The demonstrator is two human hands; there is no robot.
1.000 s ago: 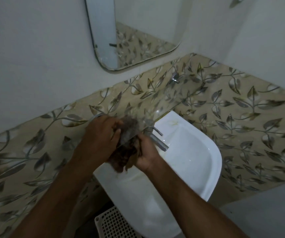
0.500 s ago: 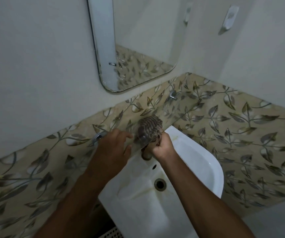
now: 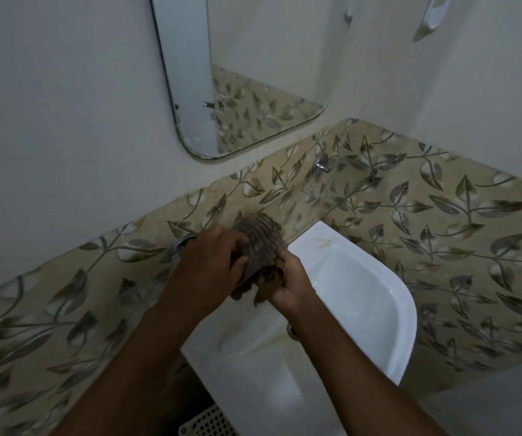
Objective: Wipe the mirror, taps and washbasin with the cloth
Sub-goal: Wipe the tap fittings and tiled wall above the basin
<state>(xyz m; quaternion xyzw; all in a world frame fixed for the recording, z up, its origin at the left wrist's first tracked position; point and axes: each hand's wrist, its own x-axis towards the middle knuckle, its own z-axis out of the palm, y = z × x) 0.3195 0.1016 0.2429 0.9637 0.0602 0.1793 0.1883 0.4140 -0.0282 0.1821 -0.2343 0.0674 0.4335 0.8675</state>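
Gripping striped cloth (image 3: 261, 247) over washbasin (image 3: 376, 297), both hands (image 3: 209, 265), no writing legible

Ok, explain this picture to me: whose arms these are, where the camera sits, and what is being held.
There is no machine here. A person wears the camera on their head, so you look down along their own arms. The left hand and right hand together grip a brownish cloth, bunched over the back edge of a white washbasin; whatever it covers is hidden. A mirror hangs on the wall above, over a band of leaf-patterned tiles. A small metal tap sticks out of those tiles. A white perforated basket shows at the bottom.
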